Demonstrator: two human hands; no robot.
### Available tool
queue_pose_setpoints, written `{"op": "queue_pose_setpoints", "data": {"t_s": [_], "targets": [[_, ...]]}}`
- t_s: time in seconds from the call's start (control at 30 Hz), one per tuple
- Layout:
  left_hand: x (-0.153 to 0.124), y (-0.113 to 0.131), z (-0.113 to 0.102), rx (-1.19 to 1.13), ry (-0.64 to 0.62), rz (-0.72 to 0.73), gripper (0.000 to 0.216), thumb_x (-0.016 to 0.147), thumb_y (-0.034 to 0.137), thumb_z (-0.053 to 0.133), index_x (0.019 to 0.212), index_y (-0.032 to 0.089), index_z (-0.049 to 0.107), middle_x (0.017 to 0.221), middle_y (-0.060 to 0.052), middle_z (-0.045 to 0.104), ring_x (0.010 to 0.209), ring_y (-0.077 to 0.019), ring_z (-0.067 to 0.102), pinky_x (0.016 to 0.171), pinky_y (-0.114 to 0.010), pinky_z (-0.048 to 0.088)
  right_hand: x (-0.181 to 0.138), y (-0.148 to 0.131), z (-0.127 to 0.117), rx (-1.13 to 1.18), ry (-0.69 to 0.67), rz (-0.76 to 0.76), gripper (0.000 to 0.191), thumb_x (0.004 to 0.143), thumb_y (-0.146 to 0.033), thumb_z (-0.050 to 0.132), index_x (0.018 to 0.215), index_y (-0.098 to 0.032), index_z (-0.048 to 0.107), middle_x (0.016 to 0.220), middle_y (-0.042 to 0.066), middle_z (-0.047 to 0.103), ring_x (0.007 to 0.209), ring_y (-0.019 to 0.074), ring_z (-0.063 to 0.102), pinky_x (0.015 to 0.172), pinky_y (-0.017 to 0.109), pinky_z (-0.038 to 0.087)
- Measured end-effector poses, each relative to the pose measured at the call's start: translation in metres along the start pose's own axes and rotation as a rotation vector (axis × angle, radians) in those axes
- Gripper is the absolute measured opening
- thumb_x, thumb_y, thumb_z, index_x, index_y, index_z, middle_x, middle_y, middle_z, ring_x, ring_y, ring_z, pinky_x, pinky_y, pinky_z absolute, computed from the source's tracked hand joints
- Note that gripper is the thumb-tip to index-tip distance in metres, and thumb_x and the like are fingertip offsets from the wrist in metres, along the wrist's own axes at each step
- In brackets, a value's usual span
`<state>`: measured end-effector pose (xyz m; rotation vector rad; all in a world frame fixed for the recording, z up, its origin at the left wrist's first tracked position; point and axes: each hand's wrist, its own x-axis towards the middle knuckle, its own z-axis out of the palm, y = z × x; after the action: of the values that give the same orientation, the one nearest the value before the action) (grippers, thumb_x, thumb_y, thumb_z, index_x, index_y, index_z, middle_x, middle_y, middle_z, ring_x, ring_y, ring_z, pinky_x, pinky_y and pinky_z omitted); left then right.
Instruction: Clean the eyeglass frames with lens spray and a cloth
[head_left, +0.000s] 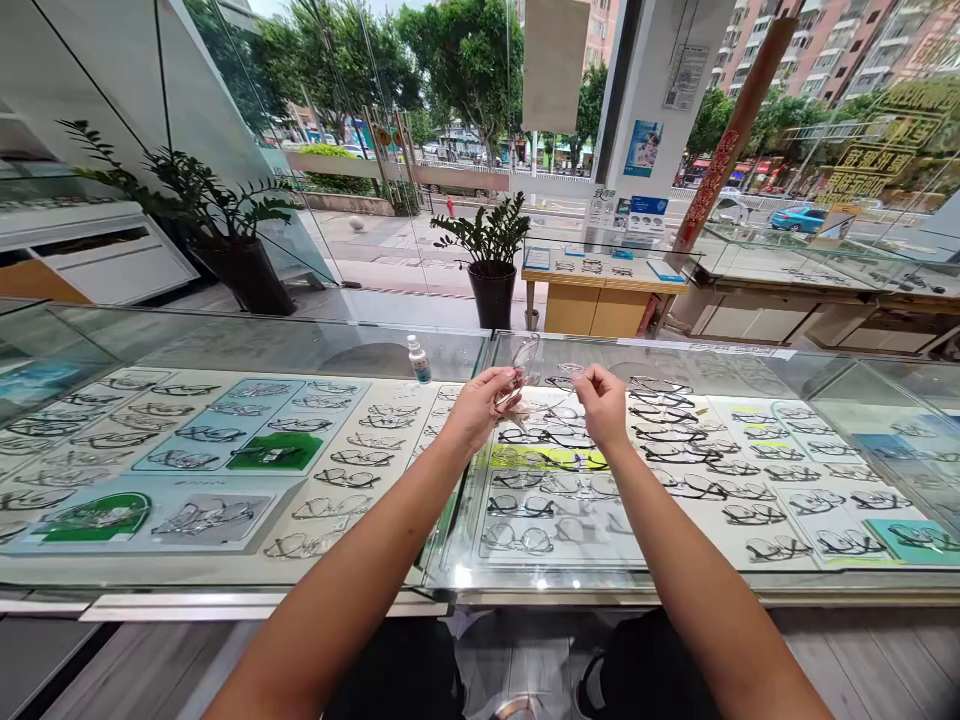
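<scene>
Both my arms reach out over a glass display counter (450, 575). My left hand (480, 405) is closed on a pair of clear-framed glasses (525, 362), pinching them near one lens. My right hand (600, 400) is closed in a pinch on the other side of the same glasses, at a thin arm or lens that is hard to make out. The glasses are held a little above the glass top. Under the glass lie several rows of spectacle frames (555, 460) on white and coloured trays.
A small bottle with a blue label (419, 360) stands on the counter just left of my hands. Two potted plants (491, 250) (225, 230) stand on the floor beyond. A wooden table (600, 290) and more glass counters (825, 270) sit by the shop windows.
</scene>
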<state>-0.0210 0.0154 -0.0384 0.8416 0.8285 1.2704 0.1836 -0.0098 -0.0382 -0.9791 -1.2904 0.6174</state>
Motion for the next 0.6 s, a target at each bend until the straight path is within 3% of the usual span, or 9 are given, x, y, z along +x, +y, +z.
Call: {"op": "queue_pose_setpoints", "data": {"t_s": [0.13,0.2,0.4,0.6], "targets": [[-0.005,-0.003,0.003,0.131,-0.050,0.032,0.038,0.068,0.046,0.095,0.087,0.019,0.077,0.104,-0.009,0.077,0.097,-0.0208,0.070,0.082,-0.034,0.059,0.000,-0.004,0.002,0.097,-0.020,0.050,0.026,0.088,-0.044,0.069,0.078,-0.022,0.061,0.073,0.001,0.068,0.060,0.0138,0.053,0.061,0.029,0.044],[-0.007,-0.005,0.005,0.239,-0.097,0.073,0.039,0.070,0.050,0.093,0.088,0.019,0.078,0.101,-0.009,0.077,0.095,-0.0219,0.069,0.084,-0.036,0.058,-0.002,-0.006,0.005,0.113,-0.050,0.058,0.023,0.087,-0.044,0.071,0.085,-0.022,0.066,0.083,0.004,0.074,0.063,0.0149,0.059,0.062,0.030,0.049],[-0.012,-0.008,0.008,0.370,-0.265,0.059,0.034,0.072,0.048,0.091,0.080,0.020,0.075,0.090,-0.004,0.075,0.083,-0.0176,0.065,0.073,-0.029,0.049,-0.009,-0.008,0.011,0.060,-0.104,0.016,0.019,0.087,-0.040,0.076,0.087,-0.021,0.071,0.090,0.006,0.077,0.075,0.0182,0.069,0.073,0.033,0.056],[-0.015,-0.007,0.009,0.348,-0.324,0.025,0.035,0.075,0.050,0.090,0.081,0.019,0.074,0.094,-0.007,0.076,0.096,-0.0239,0.071,0.085,-0.036,0.054,-0.010,-0.011,0.011,-0.005,-0.085,-0.018,0.013,0.088,-0.034,0.074,0.089,-0.022,0.069,0.092,0.005,0.077,0.076,0.0175,0.065,0.073,0.032,0.052]]}}
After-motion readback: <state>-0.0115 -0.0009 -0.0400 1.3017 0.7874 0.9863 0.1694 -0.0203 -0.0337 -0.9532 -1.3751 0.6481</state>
